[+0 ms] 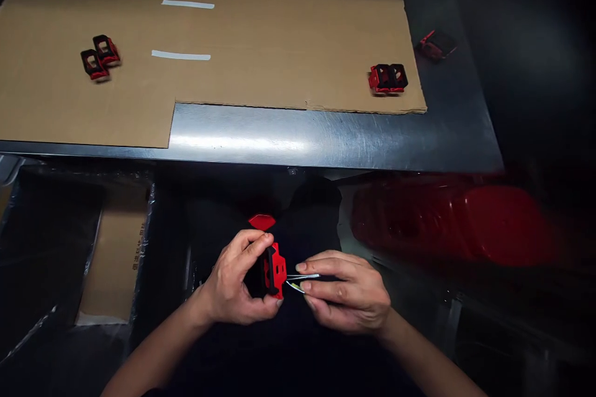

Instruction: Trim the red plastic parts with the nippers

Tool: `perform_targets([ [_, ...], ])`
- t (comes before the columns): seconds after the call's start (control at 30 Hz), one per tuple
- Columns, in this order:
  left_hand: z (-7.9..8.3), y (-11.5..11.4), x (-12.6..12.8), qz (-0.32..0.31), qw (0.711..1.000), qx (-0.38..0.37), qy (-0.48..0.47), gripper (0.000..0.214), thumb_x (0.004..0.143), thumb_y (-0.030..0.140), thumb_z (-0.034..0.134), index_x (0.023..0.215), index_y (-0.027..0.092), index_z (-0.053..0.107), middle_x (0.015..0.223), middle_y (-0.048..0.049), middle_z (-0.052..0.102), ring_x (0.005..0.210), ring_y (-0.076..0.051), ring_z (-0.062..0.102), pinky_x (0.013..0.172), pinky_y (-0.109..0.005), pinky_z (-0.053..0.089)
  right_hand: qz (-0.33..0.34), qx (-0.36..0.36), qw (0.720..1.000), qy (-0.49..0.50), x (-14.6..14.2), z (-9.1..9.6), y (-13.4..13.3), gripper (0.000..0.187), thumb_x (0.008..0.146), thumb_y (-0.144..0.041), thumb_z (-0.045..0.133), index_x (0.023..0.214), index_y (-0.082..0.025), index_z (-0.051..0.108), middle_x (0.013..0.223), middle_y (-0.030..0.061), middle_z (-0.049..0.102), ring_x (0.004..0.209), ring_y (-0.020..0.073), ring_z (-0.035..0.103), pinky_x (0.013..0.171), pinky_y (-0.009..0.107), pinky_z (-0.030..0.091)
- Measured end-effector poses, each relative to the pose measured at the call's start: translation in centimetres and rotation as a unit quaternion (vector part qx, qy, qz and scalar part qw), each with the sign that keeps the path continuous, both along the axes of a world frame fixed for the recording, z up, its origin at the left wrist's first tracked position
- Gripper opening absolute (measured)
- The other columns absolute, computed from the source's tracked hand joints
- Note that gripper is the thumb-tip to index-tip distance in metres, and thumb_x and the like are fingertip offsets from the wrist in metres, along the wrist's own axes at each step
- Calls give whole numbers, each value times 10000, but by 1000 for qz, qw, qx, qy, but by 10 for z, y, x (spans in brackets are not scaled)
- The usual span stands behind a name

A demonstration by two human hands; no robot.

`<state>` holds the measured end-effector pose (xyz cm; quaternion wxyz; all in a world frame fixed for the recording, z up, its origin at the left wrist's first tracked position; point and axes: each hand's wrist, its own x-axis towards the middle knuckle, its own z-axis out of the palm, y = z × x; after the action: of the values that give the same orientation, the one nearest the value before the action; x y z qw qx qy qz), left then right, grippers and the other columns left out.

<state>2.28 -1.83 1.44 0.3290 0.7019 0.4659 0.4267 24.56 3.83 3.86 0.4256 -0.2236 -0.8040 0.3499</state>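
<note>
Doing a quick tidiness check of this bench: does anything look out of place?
Yes: one red-and-black moulded part lies off the brown cardboard sheet, alone on the bare steel tabletop at the far right. The other matching parts all sit on the cardboard.

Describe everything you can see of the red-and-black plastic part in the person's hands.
The red-and-black plastic part is small and blocky, with a matte red face pierced by small openings and a black section on its left. It stands roughly upright, gripped between the thumb and fingers of the left hand, above dark cloth. The tips of slim metal tweezers, held in the right hand, point at its right side; whether they touch it is hard to tell.
</note>
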Motion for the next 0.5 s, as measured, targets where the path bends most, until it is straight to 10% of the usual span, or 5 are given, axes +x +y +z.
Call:
perform_targets([
  [0.5,-4,-4,2,15,1000,14,-16,888,682,211,739,1494,137,389,1190,-134,541,1002,-238,604,798,-389,593,44,22,999,-2,-7,-2,1,96,827,-133,677,904,-143,734,858,116,782,778,183,772,735,277,658],
])
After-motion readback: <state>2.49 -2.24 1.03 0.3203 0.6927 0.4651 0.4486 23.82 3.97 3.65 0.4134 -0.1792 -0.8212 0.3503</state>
